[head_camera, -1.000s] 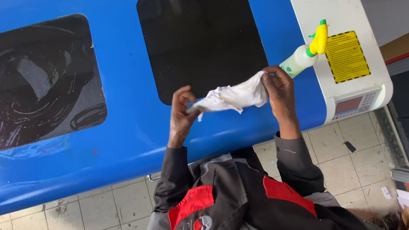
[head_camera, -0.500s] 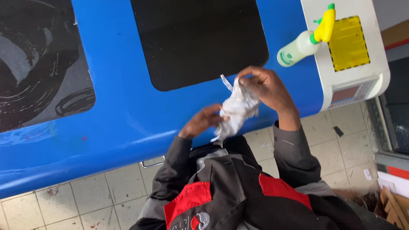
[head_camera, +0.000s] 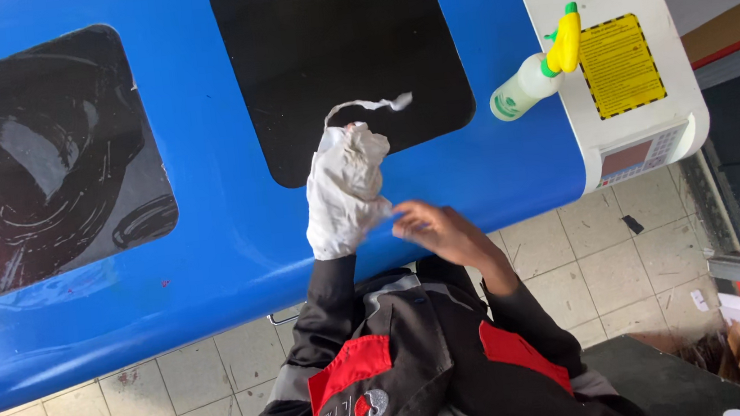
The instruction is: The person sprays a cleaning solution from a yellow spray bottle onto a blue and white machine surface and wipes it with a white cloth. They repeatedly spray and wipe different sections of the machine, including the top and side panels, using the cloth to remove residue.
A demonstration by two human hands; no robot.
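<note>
A white rag covers my left hand like a mitt, raised over the blue machine lid at the edge of its middle dark window. A thin strip of the rag trails up onto that window. My right hand is just right of the wrapped hand, fingers at the rag's lower edge, pinching or touching the cloth. Both dark sleeves with red patches reach up from the bottom of the view.
A white spray bottle with a yellow and green trigger lies on the lid's right end, beside a yellow label and a small control panel. A second dark window is at left. Tiled floor lies below.
The rag was stretched, then bunched, between both hands; now it is drawn over my left hand. The view has moved closer to the lid.
</note>
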